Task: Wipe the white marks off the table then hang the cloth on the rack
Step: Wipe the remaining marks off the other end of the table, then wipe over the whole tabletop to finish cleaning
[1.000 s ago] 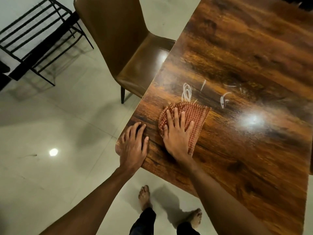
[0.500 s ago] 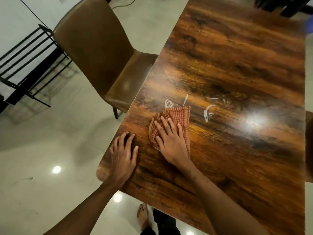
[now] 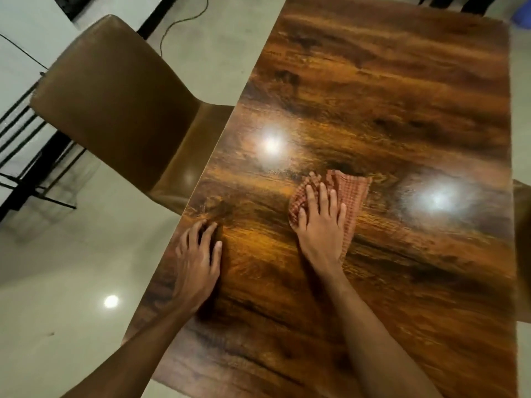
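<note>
Wood-grain table (image 3: 402, 96) is filling the frame; right hand (image 3: 323, 228), fingers extended flat, is pressing the checked cloth (image 3: 352, 193) at centre; left hand (image 3: 198, 262) is resting spread-fingered, holding nothing.

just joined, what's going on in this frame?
A person is wiping a wooden table. The right hand presses a red checked cloth flat on the top with straight fingers. The left hand rests flat near the table's left edge. No white marks show on the bare wood, though two glare spots could hide some. The cloth is not yet on the black rack beyond the chair.
</note>
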The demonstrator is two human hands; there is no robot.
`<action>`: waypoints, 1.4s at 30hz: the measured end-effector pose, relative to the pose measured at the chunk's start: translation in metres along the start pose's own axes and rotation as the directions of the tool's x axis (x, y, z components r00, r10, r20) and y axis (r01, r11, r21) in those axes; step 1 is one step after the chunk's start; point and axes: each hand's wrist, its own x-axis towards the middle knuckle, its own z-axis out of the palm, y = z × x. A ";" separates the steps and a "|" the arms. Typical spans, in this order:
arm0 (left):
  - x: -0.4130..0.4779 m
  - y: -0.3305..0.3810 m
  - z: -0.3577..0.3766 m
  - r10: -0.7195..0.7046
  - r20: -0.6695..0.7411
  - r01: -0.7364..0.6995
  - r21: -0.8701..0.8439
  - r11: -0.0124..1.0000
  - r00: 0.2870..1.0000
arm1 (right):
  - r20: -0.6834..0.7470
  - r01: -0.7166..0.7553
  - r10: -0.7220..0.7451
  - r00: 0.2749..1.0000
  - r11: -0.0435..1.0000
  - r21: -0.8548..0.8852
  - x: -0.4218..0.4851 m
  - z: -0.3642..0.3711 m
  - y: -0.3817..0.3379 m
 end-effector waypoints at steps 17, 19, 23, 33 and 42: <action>0.041 0.041 0.009 0.091 0.095 -0.082 -0.100 0.992 0.991 | 0.085 0.250 -0.244 0.966 0.966 -0.073 -0.008 0.000 0.008; 0.055 0.036 0.008 0.099 0.087 -0.088 -0.118 0.989 0.991 | 0.035 0.086 -0.083 0.996 0.994 -0.073 0.018 -0.008 0.025; 0.088 0.029 0.001 0.128 0.052 -0.119 -0.157 0.980 0.990 | -0.052 -0.242 0.240 0.969 0.969 -0.050 0.056 -0.012 0.009; 0.182 -0.006 -0.012 0.133 0.055 -0.115 -0.251 0.961 0.990 | 0.052 0.051 -0.046 0.998 0.993 -0.102 0.176 0.014 -0.095; 0.215 -0.027 -0.010 0.104 0.014 -0.094 -0.305 0.948 0.995 | 0.091 0.184 -0.174 0.981 0.975 -0.123 0.236 0.036 -0.163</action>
